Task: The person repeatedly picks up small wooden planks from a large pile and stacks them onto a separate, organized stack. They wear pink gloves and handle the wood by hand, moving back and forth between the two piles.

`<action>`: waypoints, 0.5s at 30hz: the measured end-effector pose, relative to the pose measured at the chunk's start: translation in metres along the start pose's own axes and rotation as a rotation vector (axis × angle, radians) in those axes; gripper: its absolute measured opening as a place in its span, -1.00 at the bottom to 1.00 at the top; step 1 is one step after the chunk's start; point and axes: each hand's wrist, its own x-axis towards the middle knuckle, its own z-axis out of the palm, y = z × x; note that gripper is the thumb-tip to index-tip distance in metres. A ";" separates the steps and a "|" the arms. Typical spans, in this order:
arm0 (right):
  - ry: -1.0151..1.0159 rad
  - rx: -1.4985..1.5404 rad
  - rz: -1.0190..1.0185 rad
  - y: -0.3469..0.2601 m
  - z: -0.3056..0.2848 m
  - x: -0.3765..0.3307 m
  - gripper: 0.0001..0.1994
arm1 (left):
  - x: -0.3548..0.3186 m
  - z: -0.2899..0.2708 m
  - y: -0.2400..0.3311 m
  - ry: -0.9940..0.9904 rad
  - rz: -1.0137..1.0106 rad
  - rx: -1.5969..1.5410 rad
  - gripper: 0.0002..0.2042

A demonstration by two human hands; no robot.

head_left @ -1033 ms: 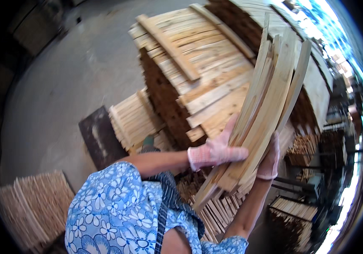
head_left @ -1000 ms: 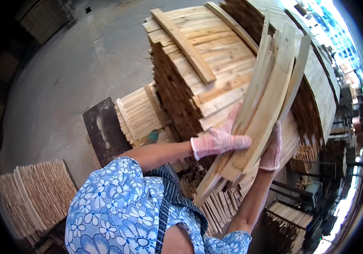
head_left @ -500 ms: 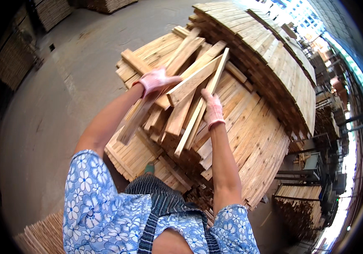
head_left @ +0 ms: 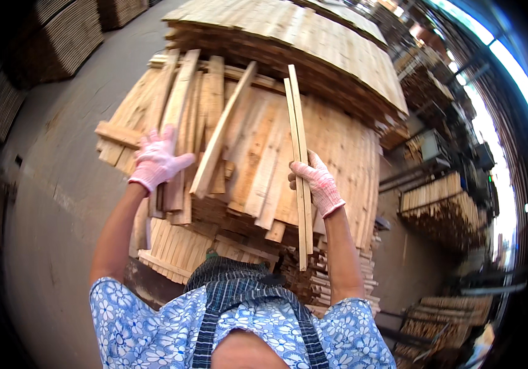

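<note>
Gripping two strips (head_left: 298,123) mid-length in right hand (head_left: 317,181), likely for balance; probably steadying loose boards (head_left: 182,92) near left edge of stack (head_left: 347,172) with wide-spread left hand (head_left: 156,160).

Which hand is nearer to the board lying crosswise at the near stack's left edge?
The left hand, spread over loose boards beside the crosswise board. The right hand is well to the right, holding two thin strips.

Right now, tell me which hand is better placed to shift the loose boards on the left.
Probably the left. The left hand is spread open over the loose boards, while the right hand is farther right and closed around two thin strips.
</note>
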 end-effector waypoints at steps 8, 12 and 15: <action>0.455 -0.362 -0.331 0.037 -0.192 -0.080 -0.08 | 0.016 0.015 -0.053 0.123 -0.128 -0.350 0.09; 0.622 -0.865 -0.221 0.045 -0.296 -0.079 -0.10 | 0.025 0.027 -0.052 -0.006 -0.179 -0.414 0.03; 0.707 -1.177 0.185 0.031 -0.283 -0.038 -0.17 | 0.023 0.028 -0.086 -0.050 -0.123 -0.550 0.00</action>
